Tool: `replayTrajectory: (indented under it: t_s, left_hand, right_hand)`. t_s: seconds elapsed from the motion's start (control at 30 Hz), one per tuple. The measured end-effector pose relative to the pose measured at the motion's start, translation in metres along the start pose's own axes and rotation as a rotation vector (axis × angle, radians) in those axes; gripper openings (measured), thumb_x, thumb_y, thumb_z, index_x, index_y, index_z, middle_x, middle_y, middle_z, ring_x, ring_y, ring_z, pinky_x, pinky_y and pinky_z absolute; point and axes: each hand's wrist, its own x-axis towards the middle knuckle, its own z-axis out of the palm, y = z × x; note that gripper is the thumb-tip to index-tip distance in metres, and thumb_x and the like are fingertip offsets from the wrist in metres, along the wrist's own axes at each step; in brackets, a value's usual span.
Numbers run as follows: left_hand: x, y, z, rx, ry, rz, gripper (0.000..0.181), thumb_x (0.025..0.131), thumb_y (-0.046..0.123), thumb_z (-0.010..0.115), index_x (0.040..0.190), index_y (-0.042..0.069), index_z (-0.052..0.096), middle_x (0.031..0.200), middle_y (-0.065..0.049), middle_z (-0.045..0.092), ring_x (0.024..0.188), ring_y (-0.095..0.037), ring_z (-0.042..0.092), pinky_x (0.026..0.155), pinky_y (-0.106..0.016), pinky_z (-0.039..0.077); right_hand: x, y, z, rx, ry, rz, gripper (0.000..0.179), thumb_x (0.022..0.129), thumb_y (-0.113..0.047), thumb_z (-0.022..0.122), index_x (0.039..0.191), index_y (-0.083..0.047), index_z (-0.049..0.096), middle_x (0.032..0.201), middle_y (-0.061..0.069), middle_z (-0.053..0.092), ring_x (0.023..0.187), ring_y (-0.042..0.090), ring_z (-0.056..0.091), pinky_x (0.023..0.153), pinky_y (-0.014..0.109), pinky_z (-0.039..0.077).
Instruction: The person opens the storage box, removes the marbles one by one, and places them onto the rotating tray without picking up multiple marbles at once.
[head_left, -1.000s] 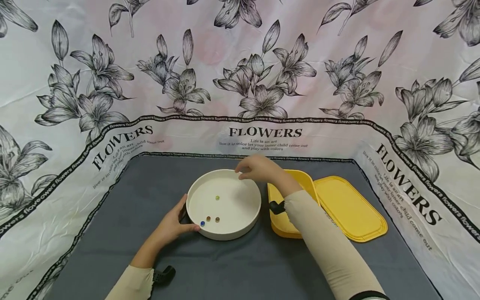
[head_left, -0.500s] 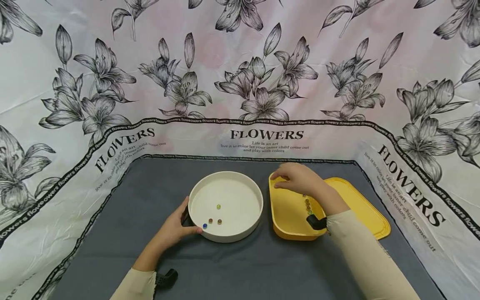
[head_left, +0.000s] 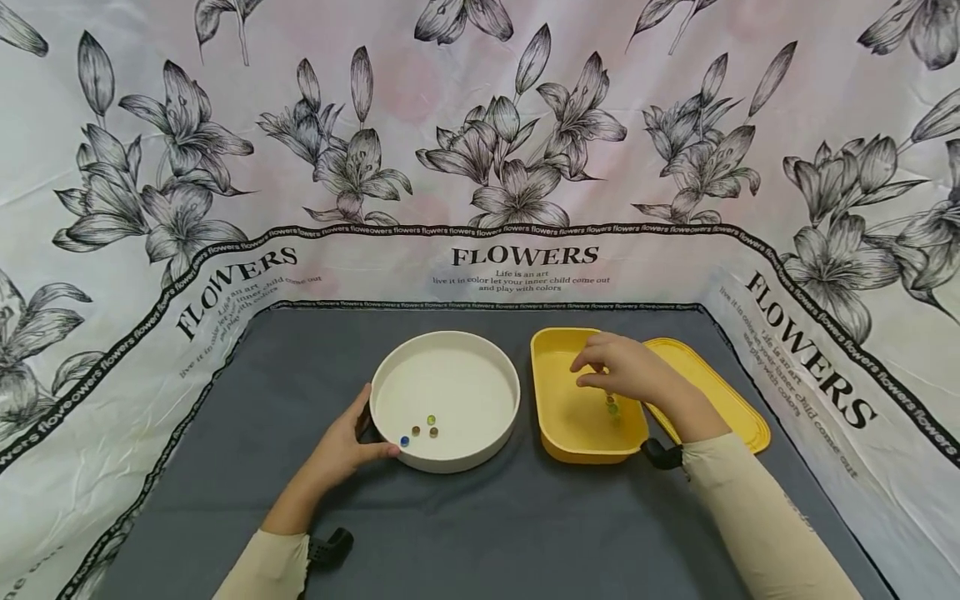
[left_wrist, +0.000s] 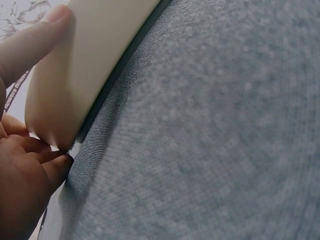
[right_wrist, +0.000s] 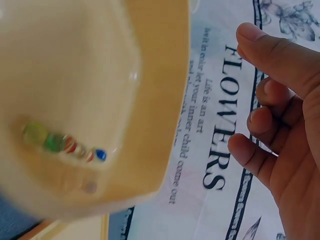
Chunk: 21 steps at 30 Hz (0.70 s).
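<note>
A round white dish (head_left: 465, 464) lies on the grey cloth, gripped at its left side by my left hand (head_left: 337, 454). In the left wrist view, the thumb (left_wrist: 37, 42) presses the outer wall while curled fingers reach the lower edge. Inside the dish, near the front left, sit a blue marble (head_left: 405, 441), two brown marbles (head_left: 434, 432) and a yellow-green marble (head_left: 431, 420). My right hand (head_left: 633, 368) hovers over a yellow box (head_left: 588, 455), fingers loosely bent and holding nothing. A row of several glass marbles (right_wrist: 70, 146) lies in that box, partly hidden by the hand in the head view.
A yellow lid (head_left: 723, 400) lies flat to the right of the box, partly behind the right forearm. Grey cloth (head_left: 480, 533) stretches across the front. A white curtain (head_left: 525, 267) with printed flowers and lettering rises behind and along both sides.
My right hand has moved right, from over the white dish to over the yellow box. Inside the dish, the yellow-green marble has rolled forward towards the others. My left hand keeps its hold.
</note>
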Motion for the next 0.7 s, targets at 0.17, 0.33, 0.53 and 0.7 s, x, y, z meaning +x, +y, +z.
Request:
replayTrajectory:
  t_s: [0.17, 0.33, 0.53, 0.7]
  left_hand:
    - [0.0, 0.001, -0.001, 0.016, -0.003, -0.003, 0.13, 0.076, 0.036, 0.092, 0.165, 0.004, 0.002, 0.171, -0.017, 0.006, 0.154, -0.039, 0.02, 0.122, -0.054, 0.027]
    - [0.002, 0.001, -0.001, 0.017, -0.005, -0.001, 0.13, 0.077, 0.036, 0.092, 0.165, 0.005, 0.001, 0.171, -0.017, 0.004, 0.154, -0.039, 0.021, 0.122, -0.054, 0.026]
    - [0.003, 0.002, -0.002, 0.011, -0.001, -0.007, 0.13, 0.077, 0.036, 0.091, 0.165, 0.005, 0.001, 0.171, -0.017, 0.005, 0.154, -0.039, 0.021, 0.122, -0.055, 0.027]
    - [0.0, 0.002, -0.001, 0.017, -0.007, -0.022, 0.13, 0.077, 0.036, 0.092, 0.165, 0.005, 0.001, 0.171, -0.017, 0.005, 0.154, -0.039, 0.021, 0.122, -0.053, 0.028]
  right_hand:
    - [-0.011, 0.012, 0.003, 0.01, 0.016, -0.009, 0.018, 0.089, -0.021, 0.082, 0.106, -0.015, 0.081, 0.089, -0.011, 0.058, 0.083, 0.016, 0.056, 0.073, 0.03, 0.051]
    - [-0.019, 0.026, 0.006, -0.043, 0.0, 0.0, 0.019, 0.087, -0.022, 0.084, 0.104, -0.016, 0.082, 0.088, -0.007, 0.057, 0.084, 0.015, 0.053, 0.074, 0.031, 0.047]
    - [-0.025, 0.037, 0.005, -0.085, -0.007, -0.031, 0.018, 0.084, -0.019, 0.086, 0.102, -0.017, 0.082, 0.092, -0.001, 0.061, 0.085, 0.013, 0.051, 0.076, 0.033, 0.045]
    - [-0.031, 0.04, 0.011, -0.115, -0.025, -0.064, 0.017, 0.081, -0.021, 0.089, 0.097, -0.019, 0.083, 0.088, -0.002, 0.06, 0.079, 0.009, 0.045, 0.072, 0.028, 0.041]
